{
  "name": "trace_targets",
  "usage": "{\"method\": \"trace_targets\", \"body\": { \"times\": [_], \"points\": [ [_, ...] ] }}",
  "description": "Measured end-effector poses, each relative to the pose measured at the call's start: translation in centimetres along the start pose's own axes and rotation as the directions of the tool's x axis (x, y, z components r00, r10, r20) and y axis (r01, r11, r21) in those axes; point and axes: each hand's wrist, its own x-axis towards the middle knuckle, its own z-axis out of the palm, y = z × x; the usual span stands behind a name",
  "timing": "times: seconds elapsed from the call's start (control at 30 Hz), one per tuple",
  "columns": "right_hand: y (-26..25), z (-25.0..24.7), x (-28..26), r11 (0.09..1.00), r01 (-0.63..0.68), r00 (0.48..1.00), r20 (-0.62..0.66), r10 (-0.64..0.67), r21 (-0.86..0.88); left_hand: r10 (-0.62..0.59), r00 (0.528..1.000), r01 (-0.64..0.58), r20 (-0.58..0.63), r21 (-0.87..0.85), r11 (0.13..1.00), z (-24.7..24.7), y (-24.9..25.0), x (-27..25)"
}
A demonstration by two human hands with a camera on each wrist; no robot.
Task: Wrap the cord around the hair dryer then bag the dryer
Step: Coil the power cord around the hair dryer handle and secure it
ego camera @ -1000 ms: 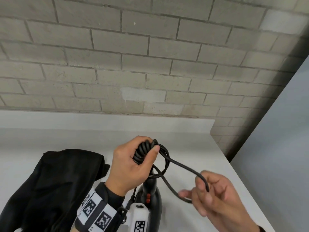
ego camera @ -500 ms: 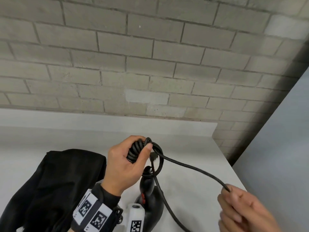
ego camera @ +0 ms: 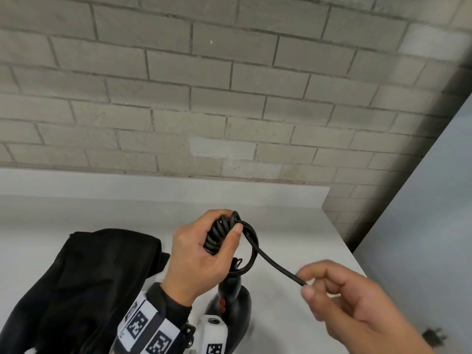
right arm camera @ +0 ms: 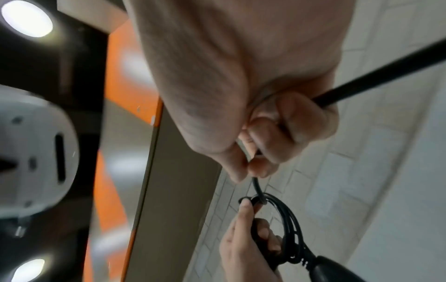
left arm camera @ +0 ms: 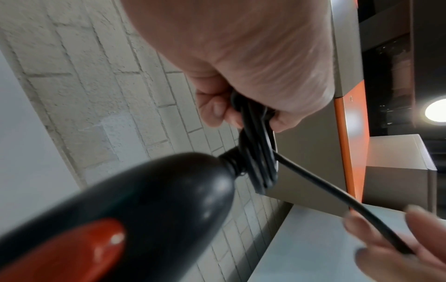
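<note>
My left hand (ego camera: 227,223) grips a bundle of coiled black cord (ego camera: 217,236) above the table. The black hair dryer (ego camera: 233,300) with its red switch hangs below that hand, its handle end up. A loop of cord (ego camera: 251,251) circles the bundle, and one strand runs down to the right. My right hand (ego camera: 307,286) pinches that strand between thumb and forefinger. In the left wrist view the dryer (left arm camera: 149,200) fills the lower left and the strand (left arm camera: 313,185) leads to the right hand's fingers (left arm camera: 398,257). The black bag (ego camera: 84,277) lies crumpled at the left.
The white table (ego camera: 293,226) ends at a brick wall (ego camera: 204,111) behind and at a right edge beside a grey panel (ego camera: 421,226). A small dark blurred object (ego camera: 433,337) shows at the lower right.
My right hand pulled the cord out to the right, then came back toward the left hand and now pinches the strand closer to the bundle. The left hand kept its grip.
</note>
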Motion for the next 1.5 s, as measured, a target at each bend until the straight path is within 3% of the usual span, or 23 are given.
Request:
{"method": "trace_targets", "body": {
  "times": [0.07, 0.13, 0.2, 0.27, 0.33, 0.43, 0.6, 0.87, 1.23, 1.37, 1.5],
  "points": [
    [-0.2, 1.0, 0.7, 0.930, 0.188, 0.977, -0.038, -0.210, -0.316, -0.008, 1.000, 0.008, 0.001, -0.006, 1.000, 0.2, 0.3, -0.1],
    [-0.4, 1.5, 1.4, 0.679, 0.342, 0.912, 0.056, -0.406, -0.649, -0.032, 0.999, 0.032, 0.014, -0.020, 0.999, 0.2, 0.3, -0.3],
    [-0.9, 1.5, 1.7, 0.519, 0.419, 0.869, 0.163, -0.467, -0.745, -0.046, 0.996, 0.050, 0.074, -0.048, 0.998, 0.0, 0.3, -0.2],
    [-1.7, 1.1, 2.4, 0.486, 0.490, 0.812, 0.178, -0.556, -0.724, -0.017, 0.990, 0.028, 0.143, -0.075, 0.997, -0.4, 0.4, 0.0],
    [-2.7, 0.6, 3.3, 0.534, 0.549, 0.766, 0.130, -0.630, -0.643, -0.002, 0.981, 0.022, 0.192, -0.102, 0.995, -0.8, 0.4, 0.1],
    [-3.5, 0.4, 4.6, 0.667, 0.594, 0.747, 0.001, -0.665, -0.449, 0.008, 0.970, 0.026, 0.243, -0.134, 0.991, -1.2, 0.6, 0.0],
    [-3.1, 2.0, 6.1, 0.826, 0.553, 0.804, -0.187, -0.564, -0.113, 0.037, 0.964, 0.021, 0.264, -0.214, 0.977, -1.1, 1.1, -0.1],
    [-1.8, 5.0, 7.3, 0.875, 0.472, 0.841, -0.350, -0.413, 0.103, 0.045, 0.975, 0.002, 0.217, -0.210, 0.978, -0.5, 1.1, -0.6],
    [1.5, 6.5, 7.4, 0.916, 0.217, 0.944, -0.310, -0.110, 0.338, 0.000, 0.992, 0.025, 0.126, -0.195, 0.981, -0.5, 1.0, -0.9],
    [1.7, 6.8, 7.3, 0.925, 0.259, 0.935, -0.313, -0.168, 0.277, 0.043, 0.985, -0.006, 0.164, -0.219, 0.976, -0.4, 1.1, -0.9],
    [1.5, 6.7, 7.1, 0.937, 0.300, 0.936, -0.248, -0.251, 0.181, 0.055, 0.990, -0.024, 0.130, -0.222, 0.975, -0.3, 1.6, -1.1]
  ]
}}
